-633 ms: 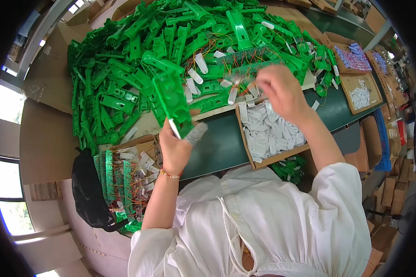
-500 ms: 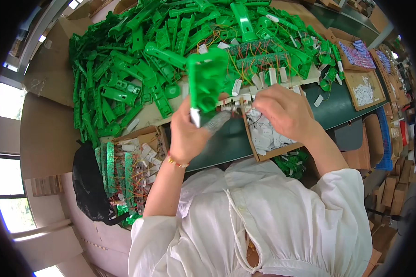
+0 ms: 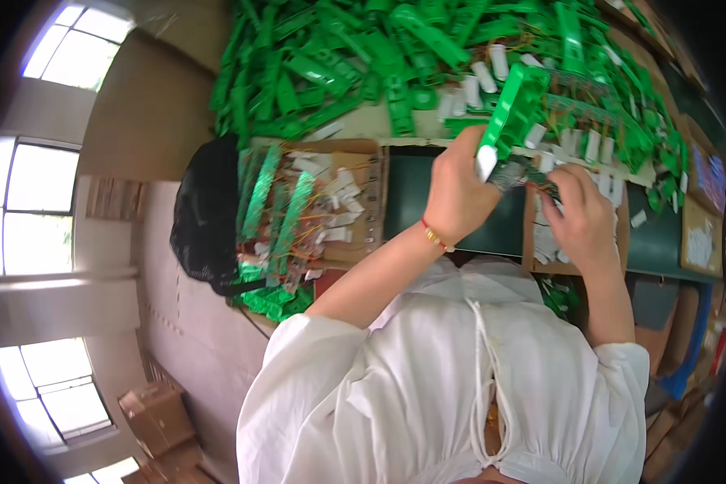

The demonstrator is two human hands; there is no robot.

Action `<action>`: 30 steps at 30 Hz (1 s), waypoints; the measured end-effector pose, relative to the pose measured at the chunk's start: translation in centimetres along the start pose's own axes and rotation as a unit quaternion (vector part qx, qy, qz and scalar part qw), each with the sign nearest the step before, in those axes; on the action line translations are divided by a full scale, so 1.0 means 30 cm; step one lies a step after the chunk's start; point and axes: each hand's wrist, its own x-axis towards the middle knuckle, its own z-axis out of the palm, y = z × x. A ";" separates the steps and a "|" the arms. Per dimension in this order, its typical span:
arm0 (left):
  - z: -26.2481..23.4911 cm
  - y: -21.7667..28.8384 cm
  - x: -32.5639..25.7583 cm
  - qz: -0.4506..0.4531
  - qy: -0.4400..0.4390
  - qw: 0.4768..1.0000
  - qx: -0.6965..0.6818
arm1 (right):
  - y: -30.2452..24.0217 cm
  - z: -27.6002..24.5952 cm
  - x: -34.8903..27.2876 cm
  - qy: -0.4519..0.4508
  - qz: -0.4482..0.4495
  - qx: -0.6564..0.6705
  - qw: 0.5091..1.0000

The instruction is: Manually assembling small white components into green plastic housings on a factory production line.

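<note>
Worktop (image 3: 411,202), one, dark green, running beneath the goods. Heap of green plastic shells (image 3: 323,73), long and hollow, piled loosely over the far side. Cardboard box (image 3: 377,153), at left, containing circuit-board strips (image 3: 258,198), green with orange wiring, beside loose white parts (image 3: 343,194). Black bag (image 3: 206,210), one, just left of that box. Cardboard tray (image 3: 528,234), shallow, beneath the right hand, holding white plastic pieces (image 3: 543,242). Smaller tray (image 3: 684,250), at far right, with small white items. Left hand (image 3: 460,189), one, grip closed firmly around the lower end of a green shell. Right hand (image 3: 581,214), one, over the tray, fingers bent and drawn near together beside the shell's lower end, at a small dark wired part (image 3: 546,187); whether this grip has hold of the part cannot be told. Green shell (image 3: 515,109), one, raised above the worktop's middle, tilted with its top leaning right, hollow side facing right; any marking on it is too small and blurred to read. White piece (image 3: 486,162), one, at the shell's lower end, by the left hand. Grey thumb cover (image 3: 506,174), one, on the left hand. Beaded bracelet (image 3: 436,236), red and gold, on the left wrist.
</note>
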 end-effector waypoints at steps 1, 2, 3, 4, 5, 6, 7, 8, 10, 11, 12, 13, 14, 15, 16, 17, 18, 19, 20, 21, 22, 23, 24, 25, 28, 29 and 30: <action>-0.004 -0.033 0.002 -0.071 -0.005 0.990 -0.123 | -0.002 0.012 0.010 0.001 0.003 0.001 1.000; -0.017 -0.060 0.002 -0.136 -0.010 0.960 -0.246 | -0.012 0.022 0.027 0.002 -0.007 0.011 1.000; -0.057 -0.061 0.011 -0.258 -0.008 0.888 -0.381 | -0.010 0.016 0.038 0.016 -0.021 0.060 0.998; -0.098 -0.041 0.026 -0.364 -0.012 0.796 -0.482 | -0.008 -0.002 0.033 0.031 -0.029 0.103 0.994; -0.117 -0.075 0.030 -0.335 -0.051 0.808 -0.481 | -0.014 -0.013 0.031 0.023 -0.045 0.143 0.988; -0.128 -0.065 0.028 -0.335 -0.048 0.814 -0.472 | -0.026 -0.017 0.032 -0.005 -0.056 0.174 0.983; -0.138 -0.049 0.018 -0.336 -0.049 0.818 -0.464 | -0.051 -0.022 0.034 -0.032 -0.065 0.201 0.977; -0.143 -0.063 0.001 -0.317 -0.069 0.827 -0.459 | -0.069 -0.020 0.044 -0.046 -0.083 0.203 0.975; -0.137 -0.052 -0.021 -0.267 -0.083 0.834 -0.476 | -0.088 -0.002 0.064 -0.051 -0.125 0.139 0.981; -0.132 -0.060 -0.026 -0.245 -0.115 0.821 -0.502 | -0.091 0.013 0.066 -0.028 -0.135 0.099 0.986; -0.130 -0.049 -0.032 -0.242 -0.122 0.810 -0.520 | -0.097 0.013 0.068 -0.028 -0.128 0.094 0.987; -0.125 -0.040 -0.035 -0.239 -0.128 0.799 -0.537 | -0.101 0.013 0.067 -0.010 -0.117 0.067 0.991; -0.119 -0.042 -0.035 -0.239 -0.138 0.799 -0.534 | -0.104 0.011 0.065 0.009 -0.107 0.041 0.993; -0.115 -0.043 -0.038 -0.241 -0.141 0.799 -0.533 | -0.109 0.010 0.066 0.019 -0.111 0.021 0.993; -0.111 -0.043 -0.041 -0.244 -0.142 0.800 -0.529 | -0.115 0.003 0.065 0.020 -0.108 0.020 0.994; -0.106 -0.042 -0.045 -0.247 -0.144 0.802 -0.525 | -0.122 -0.006 0.063 0.004 -0.119 -0.004 0.993; -0.105 -0.027 -0.048 -0.215 -0.148 0.802 -0.537 | -0.129 -0.010 0.063 -0.011 -0.131 -0.029 0.991; -0.102 -0.031 -0.046 -0.217 -0.151 0.802 -0.536 | -0.137 -0.009 0.065 -0.007 -0.132 -0.048 0.990; -0.101 -0.040 -0.043 -0.202 -0.156 0.819 -0.514 | -0.139 -0.008 0.067 -0.007 -0.128 -0.049 0.991; -0.100 -0.045 -0.044 -0.186 -0.159 0.835 -0.493 | -0.140 -0.010 0.068 -0.009 -0.128 -0.054 0.990; -0.105 -0.044 -0.045 -0.176 -0.175 0.842 -0.478 | -0.141 -0.014 0.069 -0.010 -0.128 -0.060 0.990; -0.102 -0.039 -0.045 -0.177 -0.176 0.842 -0.478 | -0.143 -0.021 0.072 -0.011 -0.126 -0.060 0.990; -0.100 -0.033 -0.045 -0.171 -0.181 0.848 -0.468 | -0.147 -0.030 0.076 -0.015 -0.128 -0.068 0.989; -0.099 -0.030 -0.046 -0.165 -0.185 0.853 -0.459 | -0.150 -0.036 0.077 -0.018 -0.130 -0.077 0.988; -0.095 -0.024 -0.058 -0.181 -0.161 0.865 -0.440 | -0.154 -0.036 0.082 -0.030 -0.146 -0.084 0.985; -0.093 -0.052 -0.066 -0.161 -0.170 0.859 -0.455 | -0.154 -0.035 0.084 -0.029 -0.146 -0.082 0.985; -0.097 -0.050 -0.067 -0.162 -0.170 0.859 -0.455 | -0.153 -0.033 0.082 -0.035 -0.136 -0.075 0.987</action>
